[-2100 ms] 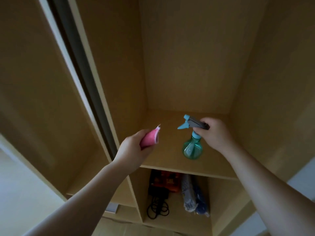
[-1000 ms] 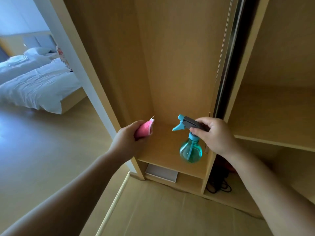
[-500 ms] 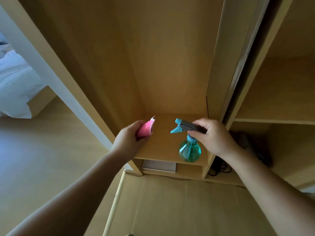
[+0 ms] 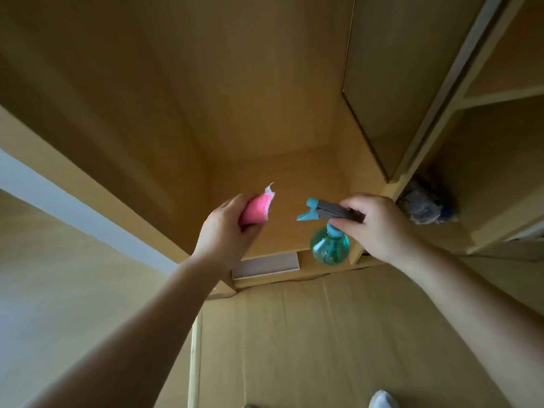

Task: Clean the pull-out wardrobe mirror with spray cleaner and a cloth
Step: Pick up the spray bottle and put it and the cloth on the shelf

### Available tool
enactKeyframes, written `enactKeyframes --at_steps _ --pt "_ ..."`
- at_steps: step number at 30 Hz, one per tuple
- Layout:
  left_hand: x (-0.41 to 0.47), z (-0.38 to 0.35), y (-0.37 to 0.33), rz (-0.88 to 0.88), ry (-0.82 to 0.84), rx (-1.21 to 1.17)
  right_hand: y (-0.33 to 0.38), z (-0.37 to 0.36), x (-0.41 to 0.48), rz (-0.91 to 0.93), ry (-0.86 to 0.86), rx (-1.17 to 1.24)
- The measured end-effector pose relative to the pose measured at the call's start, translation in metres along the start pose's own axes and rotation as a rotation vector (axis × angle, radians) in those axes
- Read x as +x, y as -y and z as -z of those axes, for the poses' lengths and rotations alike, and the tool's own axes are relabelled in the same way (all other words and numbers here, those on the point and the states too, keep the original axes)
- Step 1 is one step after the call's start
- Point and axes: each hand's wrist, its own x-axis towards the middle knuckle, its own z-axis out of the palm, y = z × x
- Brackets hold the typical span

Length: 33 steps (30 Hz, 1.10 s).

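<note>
Head view: the left grip point(image 4: 226, 234) squeezes the pink cloth point(image 4: 256, 213) and the right grip point(image 4: 379, 228) holds the green spray bottle point(image 4: 329, 245) by its top, both up before the wardrobe shelf point(image 4: 294, 178), likely ready to clean.

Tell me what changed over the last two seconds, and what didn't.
Only the view moved: the camera swung left from the compartment above the cables, past a glimpse of a bed, and settled on the left compartment. Nothing was taken hold of or let go. The left hand still grips the pink cloth; the right hand still holds the spray bottle by its head.
</note>
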Motion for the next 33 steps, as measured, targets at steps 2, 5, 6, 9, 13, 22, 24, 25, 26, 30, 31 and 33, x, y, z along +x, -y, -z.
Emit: enactKeyframes --at_steps 2,5,6,9,13,22,24,25,26,30,31,33 --pt "-0.011 -0.031 0.027 0.002 0.006 -0.017 -0.027 -0.028 -0.004 -0.005 0.011 0.002" --pt "-0.034 -0.083 0.068 0.017 0.023 -0.031 -0.078 -0.075 -0.013 -0.011 0.051 0.010" --pt "-0.042 -0.101 0.082 0.015 0.027 -0.034 -0.096 -0.091 -0.016 -0.013 0.063 0.003" --pt "-0.058 -0.157 0.126 0.023 0.027 -0.016 -0.154 -0.137 -0.027 -0.027 0.074 -0.053" --pt "-0.072 -0.239 0.190 0.048 0.041 0.005 -0.236 -0.201 -0.036 -0.071 0.097 -0.128" --pt "-0.071 -0.380 0.294 0.049 0.075 0.104 -0.392 -0.312 -0.017 -0.222 0.055 -0.186" --pt "-0.065 -0.393 0.306 0.045 0.073 0.106 -0.412 -0.326 -0.006 -0.258 0.027 -0.164" --pt "-0.062 -0.398 0.312 0.041 0.066 0.111 -0.419 -0.331 0.000 -0.269 0.014 -0.145" --pt "-0.059 -0.402 0.317 0.040 0.055 0.117 -0.424 -0.335 0.006 -0.273 0.002 -0.130" --pt "-0.050 -0.416 0.337 0.041 0.007 0.117 -0.437 -0.349 0.033 -0.318 -0.027 -0.116" --pt "-0.049 -0.419 0.341 0.034 0.005 0.115 -0.441 -0.352 0.038 -0.325 -0.019 -0.132" --pt "-0.048 -0.424 0.347 0.024 0.019 0.123 -0.448 -0.356 0.046 -0.331 -0.006 -0.148"
